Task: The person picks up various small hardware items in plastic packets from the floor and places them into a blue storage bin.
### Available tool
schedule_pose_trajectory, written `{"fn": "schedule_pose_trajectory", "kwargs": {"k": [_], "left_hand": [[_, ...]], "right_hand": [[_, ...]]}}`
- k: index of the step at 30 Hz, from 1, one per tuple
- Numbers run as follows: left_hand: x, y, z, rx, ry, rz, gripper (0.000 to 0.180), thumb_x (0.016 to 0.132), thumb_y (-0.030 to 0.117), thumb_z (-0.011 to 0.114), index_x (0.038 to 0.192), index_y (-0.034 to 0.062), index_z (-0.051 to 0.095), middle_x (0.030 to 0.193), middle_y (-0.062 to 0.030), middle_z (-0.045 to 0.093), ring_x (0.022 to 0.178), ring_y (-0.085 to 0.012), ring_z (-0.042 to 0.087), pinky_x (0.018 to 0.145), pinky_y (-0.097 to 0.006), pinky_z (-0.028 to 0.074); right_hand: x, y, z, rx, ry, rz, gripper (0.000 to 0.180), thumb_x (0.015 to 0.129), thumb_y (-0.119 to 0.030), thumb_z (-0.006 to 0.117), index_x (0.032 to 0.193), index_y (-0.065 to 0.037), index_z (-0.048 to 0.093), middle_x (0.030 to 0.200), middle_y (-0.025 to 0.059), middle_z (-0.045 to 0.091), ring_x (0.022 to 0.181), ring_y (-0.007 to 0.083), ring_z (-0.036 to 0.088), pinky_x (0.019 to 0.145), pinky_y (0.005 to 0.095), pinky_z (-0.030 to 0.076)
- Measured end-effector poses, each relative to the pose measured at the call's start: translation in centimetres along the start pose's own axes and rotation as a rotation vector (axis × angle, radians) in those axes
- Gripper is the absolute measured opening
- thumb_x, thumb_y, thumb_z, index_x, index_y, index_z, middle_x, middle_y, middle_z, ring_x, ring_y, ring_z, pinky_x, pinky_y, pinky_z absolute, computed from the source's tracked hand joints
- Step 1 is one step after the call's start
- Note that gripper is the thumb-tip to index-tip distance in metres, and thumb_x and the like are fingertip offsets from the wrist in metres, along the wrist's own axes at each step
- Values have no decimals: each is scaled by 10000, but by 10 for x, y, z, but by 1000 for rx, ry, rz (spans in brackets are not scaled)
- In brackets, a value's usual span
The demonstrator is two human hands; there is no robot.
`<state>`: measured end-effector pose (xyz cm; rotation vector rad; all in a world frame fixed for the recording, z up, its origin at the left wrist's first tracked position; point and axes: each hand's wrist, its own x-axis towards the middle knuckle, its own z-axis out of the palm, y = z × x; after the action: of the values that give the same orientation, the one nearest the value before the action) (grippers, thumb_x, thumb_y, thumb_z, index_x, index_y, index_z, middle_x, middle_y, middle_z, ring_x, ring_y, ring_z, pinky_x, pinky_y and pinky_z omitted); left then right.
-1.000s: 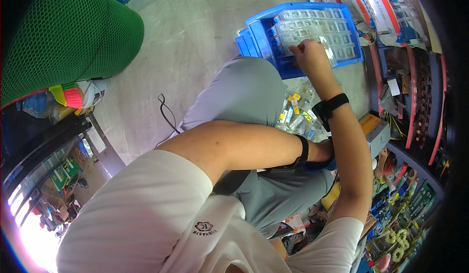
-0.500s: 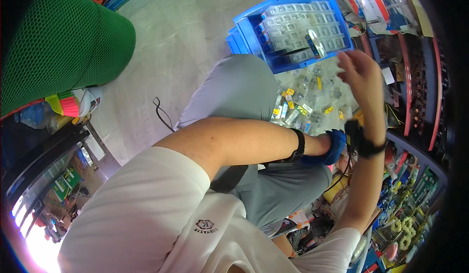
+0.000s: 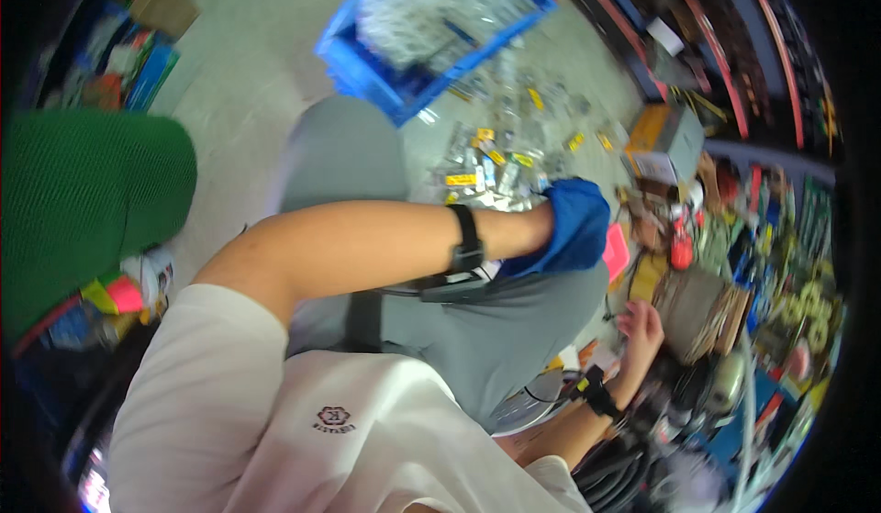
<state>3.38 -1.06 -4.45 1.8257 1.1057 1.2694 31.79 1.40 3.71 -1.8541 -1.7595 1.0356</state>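
Reaching across my lap, my left arm ends at a bunched blue cloth [image 3: 580, 224]. It covers the fingers of my left hand [image 3: 530, 231], so their grip is hidden. A black strap with a small device circles that forearm. Lower right, my right hand [image 3: 641, 331] is raised beside a brownish stack [image 3: 697, 311], fingers loosely bent and apart, with nothing visible in them. Beyond my knee stands a blue plastic bin [image 3: 390, 98] holding rows of clear plastic cases [image 3: 440, 17], blurred. Small clear packets with yellow labels [image 3: 496, 160] lie scattered on the floor between bin and cloth.
A green mesh roll [image 3: 92, 210] stands at the left, above a pink-and-yellow brush [image 3: 119, 295]. To the right are a grey-and-yellow cardboard box [image 3: 663, 141], dark shelving with red edges [image 3: 771, 45] and heaped small goods. A pink object [image 3: 617, 251] sits beside the cloth.
The view has swung, shifting the bin left and upward. My right hand has moved from beside the bin down toward my right side. The blue cloth stays at my left hand and shows more fully.
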Motion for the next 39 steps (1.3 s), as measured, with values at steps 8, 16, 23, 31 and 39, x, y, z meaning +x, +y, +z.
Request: {"fn": "schedule_pose_trajectory", "kwargs": {"k": [8,16,23,31,39], "left_hand": [[-15,39,-54,481,237,-84,69,618,147,584,598,100,631,516,-89,538,509,-244,547,433,-370,361],[-9,35,-73,799,90,-181,67,620,148,583,600,103,628,533,-91,543,521,-247,551,440,-370,371],[-4,33,-68,880,12,-219,65,622,150,583,602,106,626,548,-92,548,531,-249,554,447,-369,380],[1,25,-67,909,-39,-207,63,623,151,582,604,109,624,565,-95,553,543,-252,558,454,-368,389],[4,20,-61,924,-38,-187,61,625,153,581,607,112,622,583,-97,559,555,-254,562,462,-368,399]], "right_hand": [[19,119,31,72,-221,194,331,839,-190,584,1054,53,516,919,97,603,785,137,579,654,252,494],[88,203,98,-19,-216,63,321,790,-265,600,947,15,604,868,158,635,785,222,618,707,305,476],[148,225,186,-201,-224,-75,438,714,-252,666,1056,1,560,999,206,597,879,306,600,768,351,467],[195,182,248,-671,-259,-249,416,706,-253,653,1041,-27,555,1040,249,528,997,355,507,843,418,426],[194,168,199,-243,-288,-353,425,750,-228,655,1097,-7,549,944,177,615,880,281,588,794,349,456]]}}
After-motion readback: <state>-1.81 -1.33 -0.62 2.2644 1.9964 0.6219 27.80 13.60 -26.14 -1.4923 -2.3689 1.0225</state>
